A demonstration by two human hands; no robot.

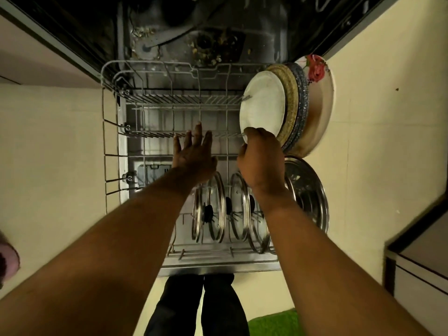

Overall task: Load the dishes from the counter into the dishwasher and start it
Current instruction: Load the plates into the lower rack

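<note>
The dishwasher's lower wire rack (169,100) is pulled out below me. A white plate (263,103) stands on edge at the rack's right side, and my right hand (260,161) grips its lower rim. Behind it stand a yellow-rimmed plate (292,93), a dark speckled plate (303,93) and a flowered plate (320,98). My left hand (195,151) hovers over the middle tines with straight fingers, holding nothing. Several glass lids (218,207) stand in the near row, and a steel plate (308,190) leans at the right.
The open dishwasher tub (206,32) lies beyond the rack, with food scraps on its floor. Pale floor tiles flank both sides. A cabinet (421,263) stands at the right, a green mat (274,323) lies near my legs.
</note>
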